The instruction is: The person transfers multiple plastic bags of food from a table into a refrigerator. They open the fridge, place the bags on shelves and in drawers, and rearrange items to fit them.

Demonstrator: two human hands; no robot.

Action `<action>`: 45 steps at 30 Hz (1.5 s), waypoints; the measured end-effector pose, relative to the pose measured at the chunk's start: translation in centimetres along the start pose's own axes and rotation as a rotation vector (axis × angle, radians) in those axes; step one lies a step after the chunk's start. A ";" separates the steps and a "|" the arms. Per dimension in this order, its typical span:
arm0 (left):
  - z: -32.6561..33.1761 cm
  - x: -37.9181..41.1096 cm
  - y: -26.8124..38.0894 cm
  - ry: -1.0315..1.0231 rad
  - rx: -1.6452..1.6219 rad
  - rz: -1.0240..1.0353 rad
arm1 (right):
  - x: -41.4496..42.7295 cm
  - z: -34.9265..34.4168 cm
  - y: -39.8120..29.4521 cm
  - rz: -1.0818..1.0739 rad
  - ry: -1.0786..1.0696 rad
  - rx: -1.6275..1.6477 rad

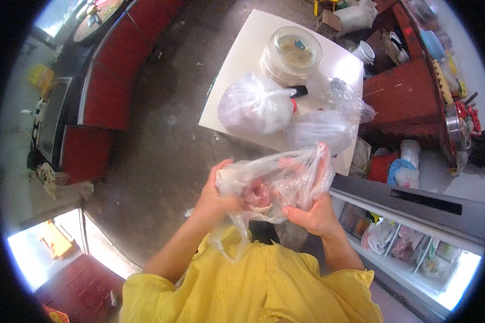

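Observation:
Between my hands I hold a clear plastic bag (283, 173) in front of my chest. Pieces of raw pink meat (258, 194) show through its film and its opening. My left hand (222, 198) grips the bag's left side, with the thumb at the near edge. On the other side, my right hand (313, 214) clasps the bag; its fingers are partly hidden behind the plastic. One loose handle of the bag dangles toward my yellow shirt (250, 286). Just beyond the bag lies the near edge of a white table (230, 93).
A tied plastic bag (254, 107), another filled bag (321, 129) and a lidded round container (291, 54) stand on the table. To my right, an open freezer drawer (404, 238) holds bagged food in divided sections. Red cabinets (105, 93) line the left side.

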State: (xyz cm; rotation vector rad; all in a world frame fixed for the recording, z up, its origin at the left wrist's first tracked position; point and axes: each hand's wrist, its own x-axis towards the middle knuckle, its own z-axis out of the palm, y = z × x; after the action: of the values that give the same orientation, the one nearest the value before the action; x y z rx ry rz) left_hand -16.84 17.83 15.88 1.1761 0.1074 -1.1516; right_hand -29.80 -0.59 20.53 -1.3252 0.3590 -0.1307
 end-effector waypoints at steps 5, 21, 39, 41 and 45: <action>0.5 3.4 1.7 -0.035 0.234 0.032 | 3.7 -2.8 -1.0 -0.028 -0.004 -0.063; -4.3 13.0 13.9 0.121 0.342 0.027 | 17.1 -3.8 -4.1 0.041 0.188 -0.056; -12.6 38.3 17.3 0.448 0.927 0.278 | 39.1 -8.7 13.2 0.229 0.501 -0.715; -13.3 39.9 17.2 0.486 1.014 0.255 | 39.7 -8.9 15.4 0.205 0.594 -0.838; -12.9 41.1 18.9 0.452 1.026 0.180 | 40.3 -11.2 19.1 0.264 0.698 -0.672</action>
State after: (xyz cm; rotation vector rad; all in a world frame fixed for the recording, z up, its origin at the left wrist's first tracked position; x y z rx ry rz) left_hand 22.63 -0.28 -2.10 2.2908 -0.2796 -0.7394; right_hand 2.18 -18.19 -7.41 -1.8527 1.2467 -0.2661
